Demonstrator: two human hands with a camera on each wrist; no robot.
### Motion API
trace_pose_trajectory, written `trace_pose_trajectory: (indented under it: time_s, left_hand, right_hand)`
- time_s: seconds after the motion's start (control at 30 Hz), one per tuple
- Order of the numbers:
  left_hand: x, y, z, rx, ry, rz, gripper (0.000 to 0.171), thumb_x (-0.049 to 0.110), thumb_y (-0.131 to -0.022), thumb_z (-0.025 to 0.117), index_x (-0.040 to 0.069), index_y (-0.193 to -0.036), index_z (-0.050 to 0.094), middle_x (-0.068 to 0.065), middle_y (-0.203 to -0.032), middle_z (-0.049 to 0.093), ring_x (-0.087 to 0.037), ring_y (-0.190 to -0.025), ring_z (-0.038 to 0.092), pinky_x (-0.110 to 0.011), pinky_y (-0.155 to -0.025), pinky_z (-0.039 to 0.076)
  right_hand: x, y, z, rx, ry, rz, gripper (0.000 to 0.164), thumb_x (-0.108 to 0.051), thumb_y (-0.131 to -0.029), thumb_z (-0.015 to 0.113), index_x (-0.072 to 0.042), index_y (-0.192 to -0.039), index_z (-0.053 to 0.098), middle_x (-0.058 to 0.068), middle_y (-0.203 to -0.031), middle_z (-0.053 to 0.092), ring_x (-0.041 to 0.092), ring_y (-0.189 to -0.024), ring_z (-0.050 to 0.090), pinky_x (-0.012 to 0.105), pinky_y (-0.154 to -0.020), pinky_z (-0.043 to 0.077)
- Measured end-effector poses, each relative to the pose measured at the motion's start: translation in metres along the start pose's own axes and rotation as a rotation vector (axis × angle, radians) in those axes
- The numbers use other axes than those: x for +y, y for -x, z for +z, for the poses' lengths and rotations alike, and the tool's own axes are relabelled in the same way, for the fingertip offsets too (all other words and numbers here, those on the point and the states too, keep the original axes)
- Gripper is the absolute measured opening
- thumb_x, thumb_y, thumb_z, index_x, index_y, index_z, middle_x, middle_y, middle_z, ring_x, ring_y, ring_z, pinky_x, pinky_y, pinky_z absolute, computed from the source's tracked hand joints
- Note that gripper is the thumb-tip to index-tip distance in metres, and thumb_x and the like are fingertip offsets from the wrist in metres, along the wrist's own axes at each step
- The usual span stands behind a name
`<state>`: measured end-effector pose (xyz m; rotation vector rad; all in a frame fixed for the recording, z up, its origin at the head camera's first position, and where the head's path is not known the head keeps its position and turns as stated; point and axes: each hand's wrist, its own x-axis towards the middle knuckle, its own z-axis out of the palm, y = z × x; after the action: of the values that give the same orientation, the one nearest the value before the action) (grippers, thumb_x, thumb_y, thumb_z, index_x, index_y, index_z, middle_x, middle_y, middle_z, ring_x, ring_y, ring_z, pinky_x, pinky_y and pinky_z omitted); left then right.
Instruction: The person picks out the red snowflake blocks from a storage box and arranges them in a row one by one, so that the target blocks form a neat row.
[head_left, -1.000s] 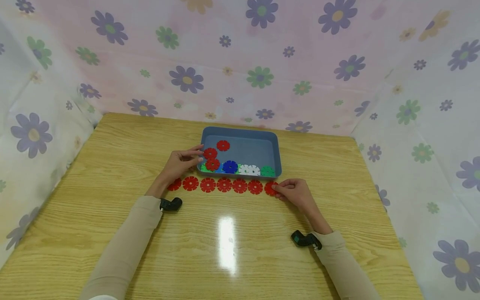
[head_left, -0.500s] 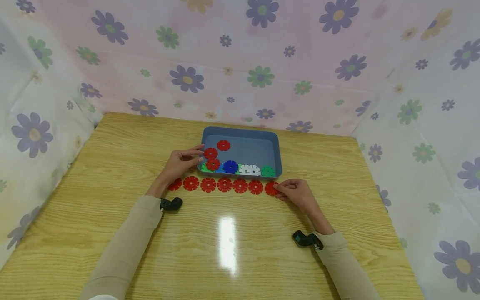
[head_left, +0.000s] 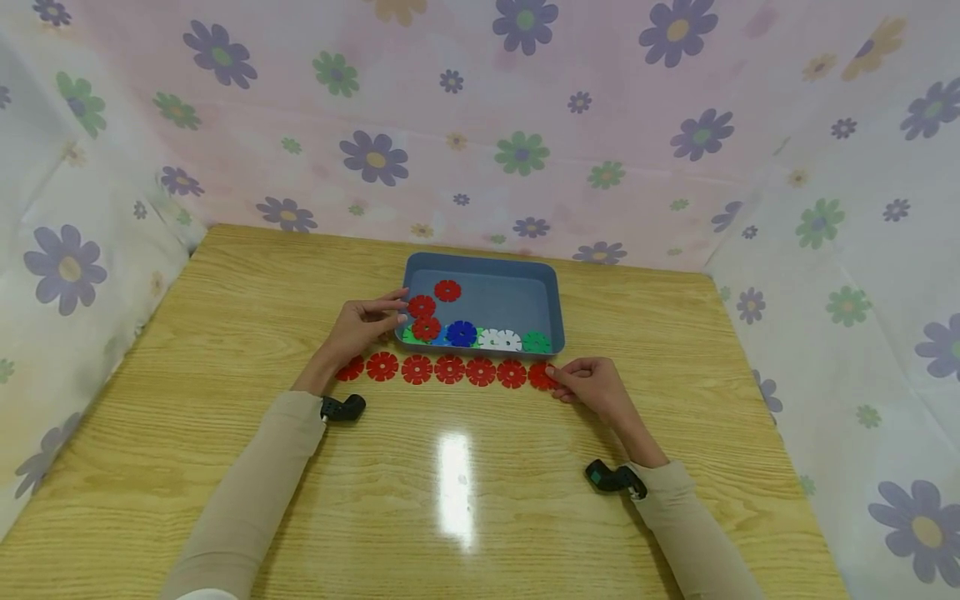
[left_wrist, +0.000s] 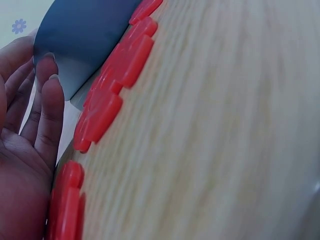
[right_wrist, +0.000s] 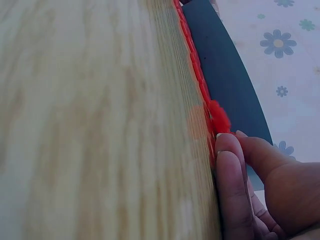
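My right hand [head_left: 598,387] pinches a red snowflake disc [head_left: 539,377] between thumb and fingers at the right end of a row of red snowflake discs [head_left: 449,369] on the table. In the right wrist view the pinched red piece [right_wrist: 220,117] stands tilted above the row; whether it touches another disc is unclear. My left hand [head_left: 360,327], fingers loosely extended, rests at the left wall of a blue-grey tray [head_left: 517,287]. Its fingertips [left_wrist: 52,92] are by the tray's wall in the left wrist view. The left hand partly covers the row's leftmost disc [head_left: 350,369].
Inside the tray lie red discs [head_left: 447,291], a dark blue disc [head_left: 461,334], white discs [head_left: 508,340] and green discs [head_left: 536,342]. The wooden table [head_left: 525,517] extends in front of the row. Flower-printed cloth [head_left: 450,108] surrounds the table's back and sides.
The right hand's red disc has shifted very slightly at the row's right end. The left hand and the tray have stayed in place.
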<state>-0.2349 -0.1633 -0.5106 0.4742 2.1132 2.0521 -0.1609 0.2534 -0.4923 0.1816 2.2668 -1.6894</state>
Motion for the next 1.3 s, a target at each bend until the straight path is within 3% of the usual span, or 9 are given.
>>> trace_pose_trajectory:
  time_s: [0.37,0.5,0.77,0.93,1.1,1.3]
  left_hand:
    - [0.001,0.000,0.001,0.004,0.004,-0.007,0.037,0.006,-0.099,0.066,-0.015,-0.129,0.061,-0.018,-0.154,0.048,-0.015,-0.135,0.056,-0.015,-0.082,0.053]
    - [0.002,0.000,0.001,0.005,0.004,-0.009,0.036,0.006,-0.099,0.066,-0.013,-0.129,0.062,-0.018,-0.154,0.048,-0.011,-0.130,0.059,-0.016,-0.074,0.052]
    - [0.003,0.000,0.002,0.014,-0.001,-0.008,0.036,0.005,-0.099,0.066,-0.014,-0.128,0.062,-0.016,-0.153,0.050,-0.020,-0.138,0.053,-0.015,-0.081,0.052]
    - [0.002,0.000,0.001,0.012,-0.003,-0.005,0.036,0.005,-0.099,0.066,-0.015,-0.128,0.062,-0.018,-0.153,0.049,-0.016,-0.136,0.055,-0.015,-0.082,0.053]
    - [0.003,0.000,0.001,0.014,0.001,-0.006,0.035,0.006,-0.099,0.066,-0.013,-0.128,0.063,-0.018,-0.153,0.049,-0.012,-0.133,0.056,-0.015,-0.073,0.050]
    - [0.002,0.000,0.001,0.003,0.009,-0.004,0.037,0.006,-0.099,0.066,-0.015,-0.129,0.062,-0.018,-0.154,0.048,-0.015,-0.136,0.054,-0.015,-0.079,0.053]
  right_hand:
    - [0.001,0.002,0.001,0.022,-0.034,-0.001,0.034,-0.018,-0.095,0.074,0.014,-0.103,0.067,0.007,-0.072,0.074,0.012,-0.063,0.073,0.028,-0.063,0.061]
    - [0.004,0.000,-0.003,-0.021,-0.056,-0.023,0.035,-0.017,-0.097,0.071,0.016,-0.108,0.065,0.006,-0.077,0.075,0.012,-0.068,0.074,0.028,-0.067,0.062]
    - [0.007,0.002,-0.015,-0.152,-0.132,-0.033,0.039,-0.012,-0.101,0.065,0.018,-0.123,0.057,0.004,-0.091,0.077,0.013,-0.081,0.076,0.028,-0.076,0.061]
    - [0.007,0.006,-0.017,-0.212,-0.148,-0.019,0.045,-0.015,-0.103,0.063,0.017,-0.132,0.052,0.003,-0.100,0.075,0.013,-0.089,0.075,0.027,-0.081,0.060]
    - [0.000,0.012,-0.010,-0.271,-0.145,-0.068,0.046,-0.013,-0.104,0.060,0.018,-0.136,0.050,0.004,-0.110,0.075,0.014,-0.096,0.075,0.029,-0.086,0.060]
    - [-0.014,0.018,0.009,-0.312,-0.138,-0.140,0.044,-0.015,-0.103,0.061,0.017,-0.134,0.053,0.006,-0.113,0.074,0.015,-0.099,0.073,0.030,-0.087,0.059]
